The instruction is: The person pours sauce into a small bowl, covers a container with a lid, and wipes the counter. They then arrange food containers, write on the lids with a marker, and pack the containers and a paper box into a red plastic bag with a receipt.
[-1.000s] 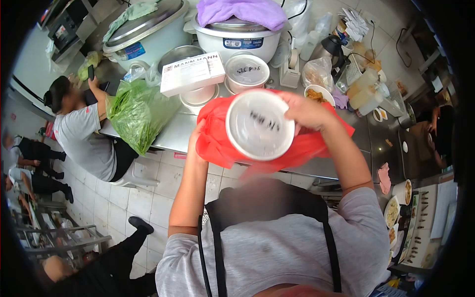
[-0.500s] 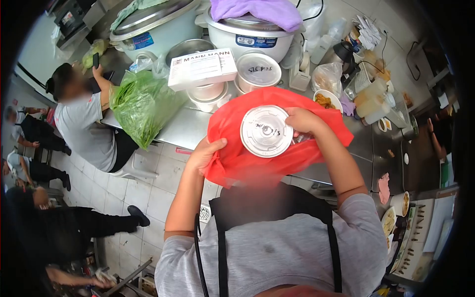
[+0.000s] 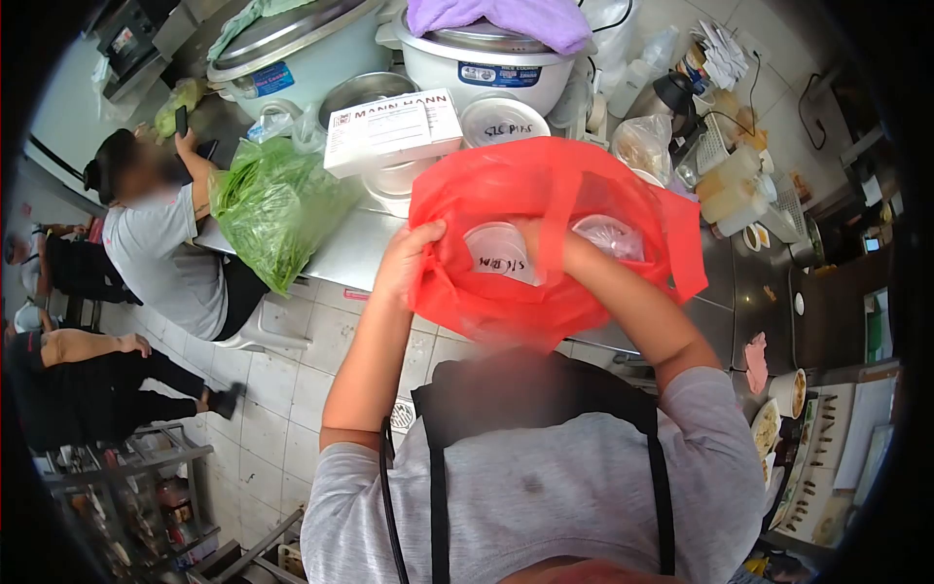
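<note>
A red fabric bag (image 3: 467, 190) is spread open before me over the counter's edge. My left hand (image 3: 413, 261) is closed around its left rim. My right hand (image 3: 530, 237) reaches inside, under a red handle strap, at the right edge of a round lidded tub (image 3: 496, 255) with black writing on its lid. That hand appears to grip the tub; most of its fingers are hidden. Farther right inside the bag sits a container with a clear plastic bag (image 3: 615, 239) on it.
Behind stand a white box (image 3: 393, 131), another lidded tub (image 3: 503, 123), rice cookers (image 3: 491, 73) and a bag of greens (image 3: 277, 209). Bottles (image 3: 735, 200) stand at right. A seated person (image 3: 165, 243) holds a phone at left; another person (image 3: 83, 375) stands behind.
My right hand and the lidded tub went from above the red bag down into it. The bag's handle strap now crosses my right wrist. The dark-clothed person at lower left has shifted.
</note>
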